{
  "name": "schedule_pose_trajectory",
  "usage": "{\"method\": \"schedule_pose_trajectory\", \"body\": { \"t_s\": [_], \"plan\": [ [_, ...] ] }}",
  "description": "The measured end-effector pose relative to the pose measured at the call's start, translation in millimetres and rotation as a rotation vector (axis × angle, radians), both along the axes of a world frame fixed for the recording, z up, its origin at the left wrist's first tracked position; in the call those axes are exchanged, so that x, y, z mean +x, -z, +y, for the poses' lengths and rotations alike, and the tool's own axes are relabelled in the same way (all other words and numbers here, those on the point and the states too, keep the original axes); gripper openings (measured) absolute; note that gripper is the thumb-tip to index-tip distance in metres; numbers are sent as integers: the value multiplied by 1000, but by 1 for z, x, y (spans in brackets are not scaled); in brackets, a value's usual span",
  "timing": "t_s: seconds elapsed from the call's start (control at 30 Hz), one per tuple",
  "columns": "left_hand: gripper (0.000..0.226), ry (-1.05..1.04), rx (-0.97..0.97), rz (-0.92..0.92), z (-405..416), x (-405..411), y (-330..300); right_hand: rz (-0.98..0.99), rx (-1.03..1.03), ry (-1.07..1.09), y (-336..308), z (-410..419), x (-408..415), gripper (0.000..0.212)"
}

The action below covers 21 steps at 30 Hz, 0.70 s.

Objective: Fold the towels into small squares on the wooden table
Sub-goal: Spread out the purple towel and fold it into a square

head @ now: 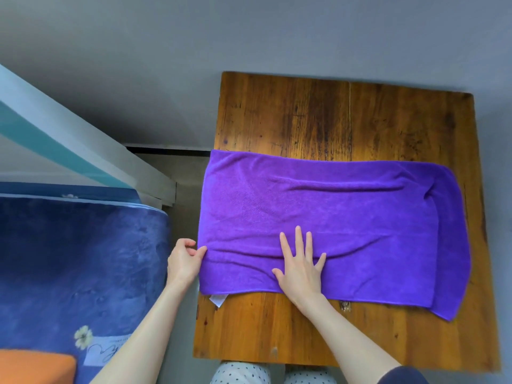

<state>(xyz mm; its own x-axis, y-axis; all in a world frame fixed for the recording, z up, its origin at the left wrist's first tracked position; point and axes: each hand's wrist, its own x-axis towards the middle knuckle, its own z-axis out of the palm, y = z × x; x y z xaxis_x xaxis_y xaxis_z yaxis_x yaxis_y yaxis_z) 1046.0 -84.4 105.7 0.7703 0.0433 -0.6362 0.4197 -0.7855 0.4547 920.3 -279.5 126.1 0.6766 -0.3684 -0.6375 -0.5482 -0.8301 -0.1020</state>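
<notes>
A purple towel (346,217) lies folded lengthwise across the wooden table (318,115), reaching from the table's left edge almost to its right edge. Its lower layer sticks out at the right end. A small white label (219,299) peeks out under its near left corner. My left hand (184,261) pinches the towel's left edge between thumb and fingers. My right hand (300,268) lies flat on the towel near its front edge, fingers spread and straight.
A bed with a dark blue blanket (83,259) stands left of the table, with an orange cushion (36,367) at the bottom left. A light bed frame (83,151) runs diagonally behind it. Grey wall lies beyond the table. My knees (271,374) are under the near edge.
</notes>
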Motion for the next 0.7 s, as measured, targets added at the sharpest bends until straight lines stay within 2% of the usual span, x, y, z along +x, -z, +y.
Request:
{"method": "schedule_pose_trajectory", "body": {
  "t_s": [0.13,0.23,0.33,0.47,0.53,0.63,0.7],
  "plan": [
    [37,-12,18,32,-1,-29,3,-109,-15,2,1,1,-17,83],
    [34,-63,71,66,6,-42,4,-40,-1,-2,2,-4,-34,81],
    [37,-33,111,34,9,-44,0,-53,-2,50,2,-11,-49,83],
    [50,176,278,-203,-4,-48,-7,-50,9,105,-2,-15,-65,88],
    [51,325,302,-312,-16,-55,-11,-81,18,140,-5,-18,-70,87],
    [61,525,256,-354,-36,-74,-8,-102,9,159,-4,-24,-84,80],
    [73,657,258,-290,-52,-91,-7,-92,-21,147,-3,-31,-96,76]
  ]
}}
